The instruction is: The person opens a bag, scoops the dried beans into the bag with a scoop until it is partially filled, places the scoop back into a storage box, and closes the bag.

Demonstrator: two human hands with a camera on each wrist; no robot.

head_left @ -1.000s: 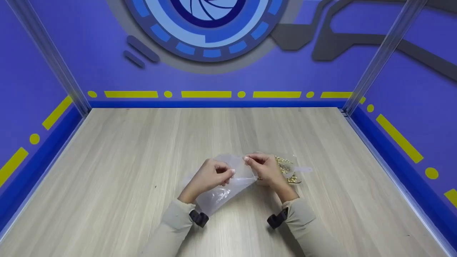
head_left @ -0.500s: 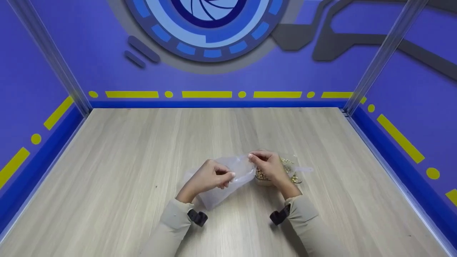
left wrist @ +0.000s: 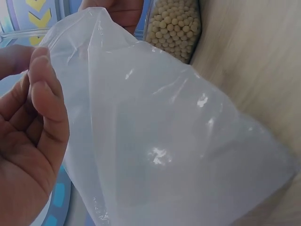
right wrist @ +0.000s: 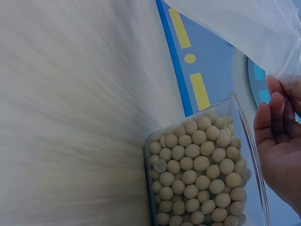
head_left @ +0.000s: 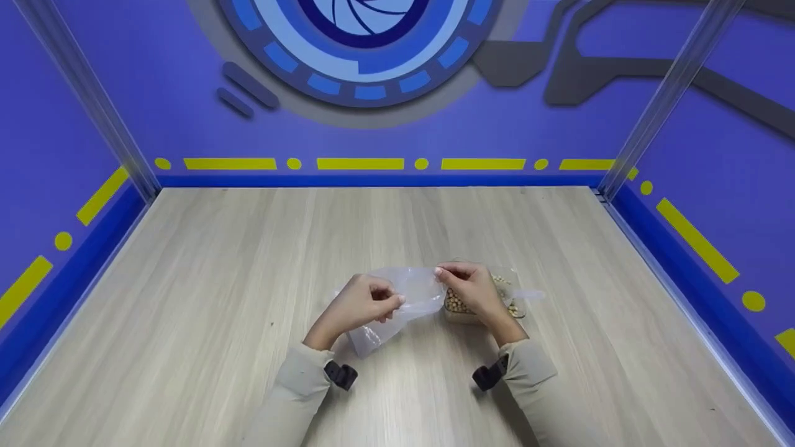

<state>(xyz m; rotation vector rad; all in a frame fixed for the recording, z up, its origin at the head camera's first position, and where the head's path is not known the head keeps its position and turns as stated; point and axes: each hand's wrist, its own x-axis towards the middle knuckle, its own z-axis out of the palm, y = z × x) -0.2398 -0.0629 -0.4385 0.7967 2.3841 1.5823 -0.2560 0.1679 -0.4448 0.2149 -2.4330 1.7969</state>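
A translucent plastic bag (head_left: 417,285) is stretched between my two hands above the table. My left hand (head_left: 360,304) pinches one side of its mouth, thumb against curled fingers. The opposite side of the mouth is pinched between the thumb and fingertips of my right hand (head_left: 471,287). In the left wrist view the bag (left wrist: 160,122) looks flat, with creases running down from the gripped edge. Below my right hand stands a clear plastic box (head_left: 466,318) holding many round beige beans (right wrist: 197,179). My right forearm partly hides the box in the head view.
A clear strip like a scoop handle (head_left: 529,295) sticks out past the box's right side. Wood-grain tabletop (head_left: 217,298) surrounds the hands. Blue printed panels (head_left: 385,143) enclose the back and both sides, with metal posts (head_left: 671,93) at the corners.
My right hand has shifted slightly right and away from me, drawing the bag's mouth wider. The bag's lower corner has risen, and more of the box shows. My left hand has barely moved.
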